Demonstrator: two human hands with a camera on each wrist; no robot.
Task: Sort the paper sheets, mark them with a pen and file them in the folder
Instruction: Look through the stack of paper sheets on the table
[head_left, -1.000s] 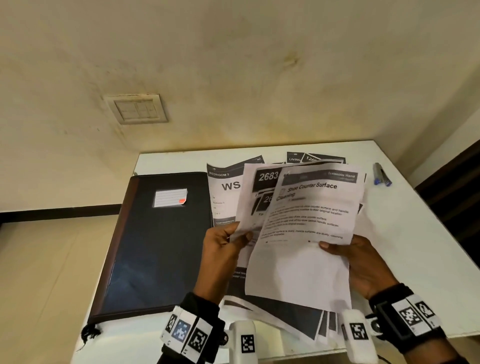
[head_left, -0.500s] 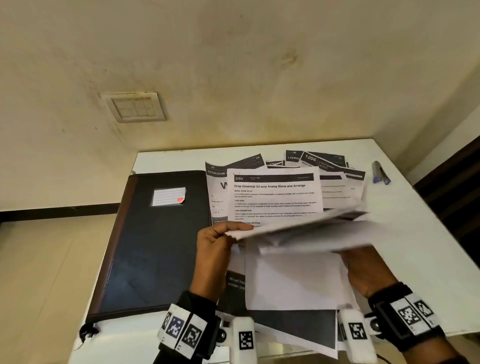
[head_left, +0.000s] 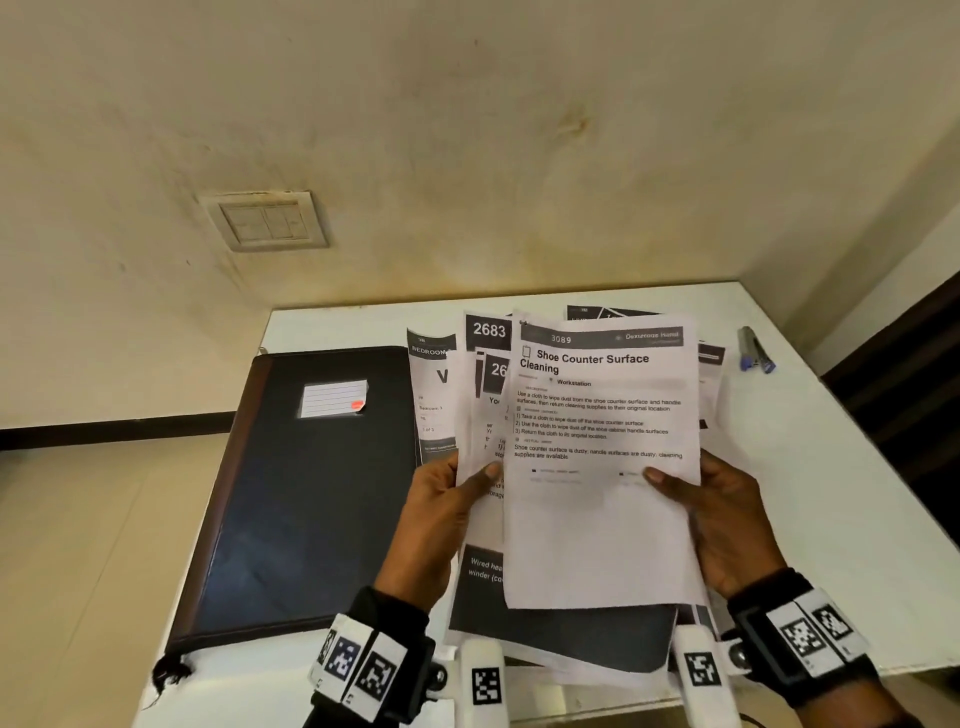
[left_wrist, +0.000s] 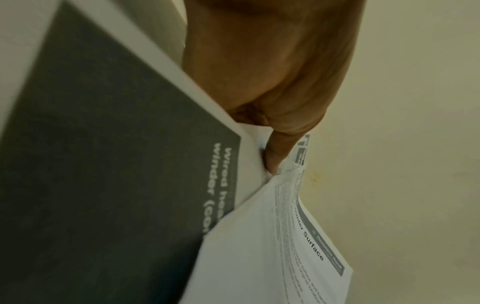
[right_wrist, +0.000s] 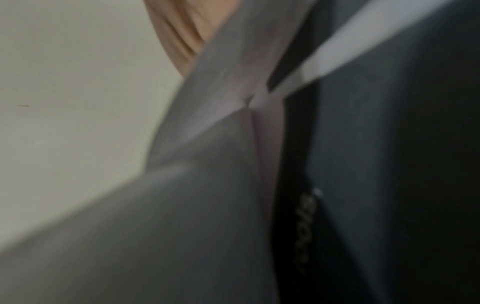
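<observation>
White paper sheets (head_left: 597, 519) mid-frame, pinched by both left hand (head_left: 447, 519) and right hand (head_left: 722, 519); dark folder (head_left: 311, 493) lower left.

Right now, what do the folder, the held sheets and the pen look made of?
Folder: likely faux leather or vinyl; dark cover with soft sheen, brown edge binding, paper label stuck on.
Sheets: thin matte office paper, printed black on white; they flex between the left hand and right hand.
Pen: probably plastic, grey barrel with blue end; too small to confirm.

Bare table (head_left: 810, 499) separates pen (head_left: 756, 349) from sheets (head_left: 597, 415).
</observation>
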